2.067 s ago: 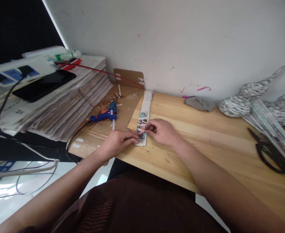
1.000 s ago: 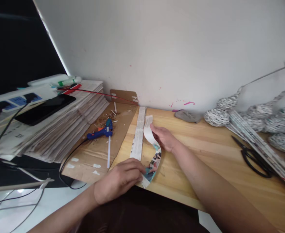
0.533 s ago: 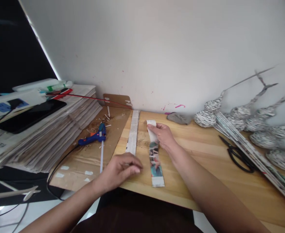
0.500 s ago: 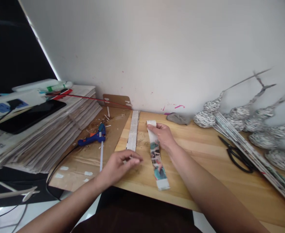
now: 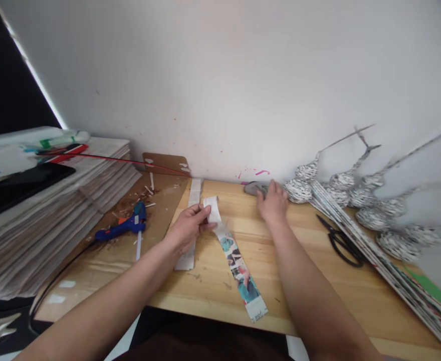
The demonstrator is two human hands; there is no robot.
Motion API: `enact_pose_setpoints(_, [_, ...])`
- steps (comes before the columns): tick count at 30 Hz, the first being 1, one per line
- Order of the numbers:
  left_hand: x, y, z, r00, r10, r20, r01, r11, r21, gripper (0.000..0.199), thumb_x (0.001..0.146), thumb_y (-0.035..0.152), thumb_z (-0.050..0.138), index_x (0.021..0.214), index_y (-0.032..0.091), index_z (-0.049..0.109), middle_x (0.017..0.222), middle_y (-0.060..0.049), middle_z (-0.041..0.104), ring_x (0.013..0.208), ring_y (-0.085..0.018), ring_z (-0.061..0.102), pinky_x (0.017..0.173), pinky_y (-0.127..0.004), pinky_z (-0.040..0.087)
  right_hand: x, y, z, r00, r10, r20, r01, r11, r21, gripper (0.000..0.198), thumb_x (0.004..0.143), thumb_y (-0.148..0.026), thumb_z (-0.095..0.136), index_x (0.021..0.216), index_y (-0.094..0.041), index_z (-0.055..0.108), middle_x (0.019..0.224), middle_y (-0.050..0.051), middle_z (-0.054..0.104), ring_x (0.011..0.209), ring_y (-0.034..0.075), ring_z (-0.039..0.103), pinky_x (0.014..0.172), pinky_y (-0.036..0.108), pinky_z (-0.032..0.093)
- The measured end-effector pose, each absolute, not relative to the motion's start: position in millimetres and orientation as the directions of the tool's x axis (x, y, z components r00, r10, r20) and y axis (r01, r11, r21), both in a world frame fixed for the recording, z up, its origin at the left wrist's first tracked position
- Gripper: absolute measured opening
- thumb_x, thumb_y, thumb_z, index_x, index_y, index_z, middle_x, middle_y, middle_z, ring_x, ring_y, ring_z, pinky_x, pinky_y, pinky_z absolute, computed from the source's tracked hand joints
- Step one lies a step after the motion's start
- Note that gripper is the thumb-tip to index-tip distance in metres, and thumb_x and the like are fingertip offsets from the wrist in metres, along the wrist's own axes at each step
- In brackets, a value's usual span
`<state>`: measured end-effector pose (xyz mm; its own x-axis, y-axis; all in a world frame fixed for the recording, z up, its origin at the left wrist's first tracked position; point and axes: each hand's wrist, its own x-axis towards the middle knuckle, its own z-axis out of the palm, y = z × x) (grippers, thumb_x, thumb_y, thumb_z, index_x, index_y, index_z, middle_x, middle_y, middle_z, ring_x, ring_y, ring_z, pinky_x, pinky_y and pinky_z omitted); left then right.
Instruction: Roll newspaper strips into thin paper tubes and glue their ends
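My left hand (image 5: 190, 225) pinches the upper end of a strip of printed paper (image 5: 239, 268) between thumb and fingers. The strip's top curls over, and its coloured lower part slants down to the right over the wooden table. Under and beside that hand lies another strip of newspaper (image 5: 195, 188), flat near the table's left edge. Against the wall, my right hand (image 5: 275, 203) reaches onto a crumpled grey cloth (image 5: 253, 188), fingers stretched out and apart over it. The hand partly covers the cloth.
A blue glue gun (image 5: 126, 224) lies on cardboard (image 5: 111, 268) at left, its cord trailing forward. Stacked newspapers (image 5: 92, 200) rise beyond it. At right are black scissors (image 5: 343, 245), long rolled paper sticks (image 5: 359, 238) and several woven paper shapes (image 5: 299, 190).
The paper strip has passed from my right hand to my left. My right hand has moved across to the grey cloth by the wall. The view has shifted to the right.
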<state>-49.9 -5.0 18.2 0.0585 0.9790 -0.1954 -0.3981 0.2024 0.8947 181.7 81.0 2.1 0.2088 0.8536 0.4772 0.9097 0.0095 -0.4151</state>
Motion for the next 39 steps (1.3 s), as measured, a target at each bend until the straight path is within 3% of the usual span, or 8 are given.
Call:
enact_pose_setpoints(6, [-41, -13, 21, 0.157, 0.971, -0.178, -0.363, 0.224, 0.904, 0.03, 0.069, 0.039, 0.077, 0.078, 0.014, 0.063, 0.071, 0.0, 0.061, 0.062, -0.008, 0.057, 0.06, -0.021, 0.054, 194, 96, -12, 0.112, 0.929, 0.354, 0.897, 0.058, -0.437, 0.028, 0.085, -0.033, 0.054, 0.074, -0.015, 0.072, 0.08, 0.015, 0.07, 0.081, 0.026, 0.059, 0.075, 0.036, 0.038])
enact_pose_setpoints(11, [-38, -16, 27, 0.187, 0.964, -0.186, -0.326, 0.24, 0.915, 0.032, 0.068, 0.042, 0.076, 0.079, 0.014, 0.065, 0.073, -0.001, 0.063, 0.062, -0.008, 0.058, 0.06, -0.021, 0.052, 182, 93, -7, 0.194, 0.891, 0.409, 0.834, 0.069, -0.547, 0.043, 0.079, -0.056, 0.057, 0.076, -0.015, 0.07, 0.078, 0.011, 0.07, 0.07, 0.022, 0.059, 0.063, 0.031, 0.039])
enact_pose_setpoints(14, [-37, -14, 28, 0.165, 0.973, -0.161, -0.319, 0.207, 0.925, 0.033, 0.067, 0.044, 0.076, 0.078, 0.014, 0.066, 0.074, -0.002, 0.064, 0.063, -0.009, 0.058, 0.06, -0.021, 0.051, 168, 81, 8, 0.167, 0.853, 0.494, 0.711, 0.244, -0.66, 0.047, 0.077, -0.061, 0.058, 0.081, -0.015, 0.069, 0.084, 0.011, 0.068, 0.075, 0.02, 0.058, 0.069, 0.03, 0.04])
enact_pose_setpoints(17, [-35, -10, 27, 0.108, 0.985, -0.137, -0.31, 0.164, 0.936, 0.034, 0.066, 0.045, 0.077, 0.074, 0.014, 0.065, 0.071, -0.001, 0.063, 0.061, -0.009, 0.056, 0.06, -0.022, 0.051, 152, 63, 28, -0.183, 0.96, 0.215, 0.423, 0.274, -0.864, 0.058, 0.084, -0.065, 0.043, 0.069, -0.016, 0.069, 0.07, 0.007, 0.065, 0.065, 0.017, 0.055, 0.062, 0.028, 0.039])
enact_pose_setpoints(21, [-34, -6, 24, 0.072, 0.99, -0.124, -0.277, 0.139, 0.951, 0.036, 0.066, 0.046, 0.076, 0.075, 0.013, 0.067, 0.07, -0.001, 0.063, 0.06, -0.009, 0.055, 0.06, -0.023, 0.05, 136, 45, 41, -0.525, 0.851, 0.015, 0.139, 0.103, -0.985, 0.047, 0.077, -0.061, 0.057, 0.067, -0.015, 0.064, 0.06, -0.001, 0.054, 0.053, 0.01, 0.043, 0.049, 0.024, 0.028])
enact_pose_setpoints(25, [-31, -6, 22, 0.081, 0.988, -0.13, -0.287, 0.148, 0.947, 0.036, 0.069, 0.044, 0.075, 0.085, 0.012, 0.069, 0.082, -0.005, 0.067, 0.07, -0.012, 0.059, 0.063, -0.024, 0.053, 126, 42, 36, -0.362, 0.929, 0.075, 0.076, 0.109, -0.991, 0.038, 0.068, -0.05, 0.072, 0.06, -0.015, 0.059, 0.051, -0.007, 0.038, 0.048, 0.007, 0.03, 0.046, 0.023, 0.021])
enact_pose_setpoints(34, [-40, -5, 30, -0.103, 0.994, -0.045, -0.37, 0.004, 0.929, 0.029, 0.069, 0.041, 0.075, 0.075, 0.015, 0.063, 0.07, 0.002, 0.061, 0.061, -0.009, 0.056, 0.06, -0.022, 0.053, 124, 53, 24, -0.167, 0.98, -0.107, -0.159, -0.134, -0.978, 0.041, 0.057, -0.052, 0.078, 0.065, -0.016, 0.06, 0.053, -0.002, 0.054, 0.043, 0.008, 0.041, 0.041, 0.023, 0.027])
enact_pose_setpoints(39, [-56, -64, 42, 0.208, 0.972, -0.112, -0.234, 0.161, 0.959, 0.033, 0.087, 0.047, 0.053, 0.074, 0.017, 0.053, 0.053, 0.002, 0.057, 0.041, -0.009, 0.049, 0.042, -0.02, 0.038, 139, 70, 10, -0.029, 0.994, -0.103, -0.2, -0.107, -0.974, 0.04, 0.056, -0.051, 0.078, 0.064, -0.018, 0.058, 0.049, -0.003, 0.053, 0.04, 0.008, 0.04, 0.036, 0.023, 0.025])
